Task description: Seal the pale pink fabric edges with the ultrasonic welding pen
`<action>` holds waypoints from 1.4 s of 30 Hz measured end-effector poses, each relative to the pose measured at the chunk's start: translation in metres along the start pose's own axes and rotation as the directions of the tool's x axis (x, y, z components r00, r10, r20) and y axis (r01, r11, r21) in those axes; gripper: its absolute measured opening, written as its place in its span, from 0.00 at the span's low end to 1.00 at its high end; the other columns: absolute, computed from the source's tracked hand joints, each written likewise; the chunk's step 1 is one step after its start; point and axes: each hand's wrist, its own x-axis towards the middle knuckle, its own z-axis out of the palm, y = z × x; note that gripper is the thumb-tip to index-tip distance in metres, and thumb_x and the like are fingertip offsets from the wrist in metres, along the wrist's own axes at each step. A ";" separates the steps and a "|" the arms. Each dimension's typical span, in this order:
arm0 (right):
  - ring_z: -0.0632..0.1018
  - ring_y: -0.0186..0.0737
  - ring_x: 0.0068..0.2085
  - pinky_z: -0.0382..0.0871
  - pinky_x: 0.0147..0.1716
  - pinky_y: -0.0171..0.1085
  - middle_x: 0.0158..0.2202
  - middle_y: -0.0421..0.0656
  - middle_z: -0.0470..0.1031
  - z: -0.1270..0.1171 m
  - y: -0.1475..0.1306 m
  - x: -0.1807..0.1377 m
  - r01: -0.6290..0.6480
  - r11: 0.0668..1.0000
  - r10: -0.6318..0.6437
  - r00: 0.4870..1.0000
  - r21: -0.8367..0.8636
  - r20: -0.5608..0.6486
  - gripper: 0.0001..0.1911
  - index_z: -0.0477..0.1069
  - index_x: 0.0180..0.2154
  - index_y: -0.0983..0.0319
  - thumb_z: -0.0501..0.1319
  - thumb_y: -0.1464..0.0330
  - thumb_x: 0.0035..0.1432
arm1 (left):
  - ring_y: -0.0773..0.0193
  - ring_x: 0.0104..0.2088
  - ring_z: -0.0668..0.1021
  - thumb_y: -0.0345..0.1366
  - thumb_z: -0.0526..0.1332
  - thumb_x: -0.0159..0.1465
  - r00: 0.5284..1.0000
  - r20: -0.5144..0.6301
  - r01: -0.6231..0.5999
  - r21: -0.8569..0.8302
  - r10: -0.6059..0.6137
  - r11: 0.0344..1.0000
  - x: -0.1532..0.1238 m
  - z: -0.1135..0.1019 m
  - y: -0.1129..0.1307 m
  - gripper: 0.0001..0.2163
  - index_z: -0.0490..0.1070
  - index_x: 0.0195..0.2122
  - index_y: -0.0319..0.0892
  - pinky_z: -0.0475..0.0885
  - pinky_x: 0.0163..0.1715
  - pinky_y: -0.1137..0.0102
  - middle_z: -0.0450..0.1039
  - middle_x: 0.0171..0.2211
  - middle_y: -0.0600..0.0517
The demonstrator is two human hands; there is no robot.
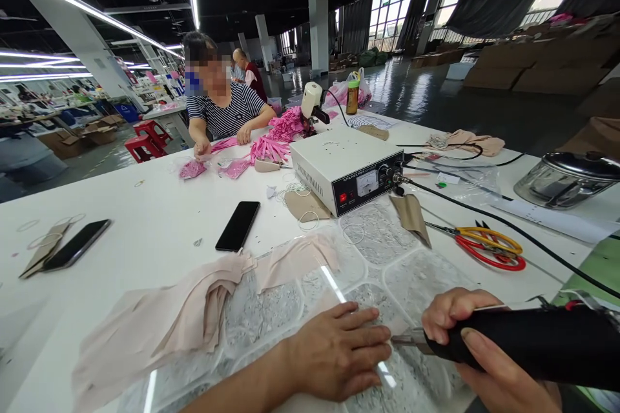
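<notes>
Handheld tool (523,342), black-bodied, lies across the near right of the white table (145,219), with its metal tip (409,337) pointing left. Tip meets the left hand's fingertips; no gap between them.

Right hand (494,371): closed around the tool's front end, thumb along the near side, fingers over the top.
Left hand (334,352): open and flat, fingers together, pressing down on beige fabric (159,322). The fabric lies on a clear sheet (411,277) over a lace-like pattern and trails off to the near left.

Room: bare sheet just beyond both hands. To the right, scissors (489,246) with red and yellow handles lie near, and a black cable (508,226) runs past them from a white control box (339,164) toward the tool. A black phone (237,225) lies left of the box, and a second phone (77,244) lies well apart at far left. A steel pot (566,177) stands at far right. Wide bare tabletop lies in the left middle.

Far side: a person in a striped shirt (227,110), with hands among pink pieces (271,148).

Writing: the box front carries a line of characters above a meter, too small to read, plus a red switch and a knob.
</notes>
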 end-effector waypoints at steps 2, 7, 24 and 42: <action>0.70 0.37 0.26 0.70 0.25 0.38 0.27 0.40 0.65 0.000 0.000 0.001 -0.006 1.000 0.006 1.000 0.005 -0.014 0.03 0.67 0.34 0.57 0.59 0.65 0.60 | 0.59 0.63 0.59 0.45 0.48 0.70 1.000 -0.006 0.001 0.004 -0.001 1.000 0.000 0.000 0.000 0.18 0.64 0.55 0.41 0.54 0.63 0.64 0.63 0.60 0.55; 0.69 0.35 0.26 0.71 0.26 0.36 0.27 0.39 0.65 -0.007 -0.003 0.001 0.045 0.990 -0.026 0.989 0.131 -0.145 0.05 0.68 0.36 0.57 0.60 0.64 0.57 | 0.59 0.63 0.60 0.45 0.49 0.69 1.000 -0.003 0.002 -0.020 -0.002 1.000 -0.001 0.003 -0.002 0.19 0.64 0.55 0.41 0.54 0.63 0.63 0.64 0.60 0.54; 0.72 0.37 0.25 0.72 0.26 0.38 0.31 0.41 0.69 -0.021 0.011 0.014 0.111 0.988 -0.087 0.975 0.111 -0.203 0.14 0.73 0.42 0.55 0.66 0.65 0.52 | 0.63 0.44 0.75 0.33 0.53 0.68 0.972 -0.111 0.201 -0.045 -0.205 0.978 -0.022 -0.021 0.011 0.10 0.69 0.48 0.41 0.70 0.45 0.67 0.74 0.45 0.47; 0.71 0.35 0.25 0.70 0.27 0.36 0.32 0.38 0.69 -0.010 0.016 0.023 0.166 0.975 -0.121 0.955 0.148 -0.270 0.15 0.71 0.43 0.55 0.65 0.64 0.51 | 0.60 0.59 0.67 0.33 0.48 0.70 0.998 0.047 0.043 0.021 -0.044 0.999 0.009 -0.018 -0.010 0.13 0.69 0.51 0.41 0.61 0.59 0.64 0.68 0.57 0.52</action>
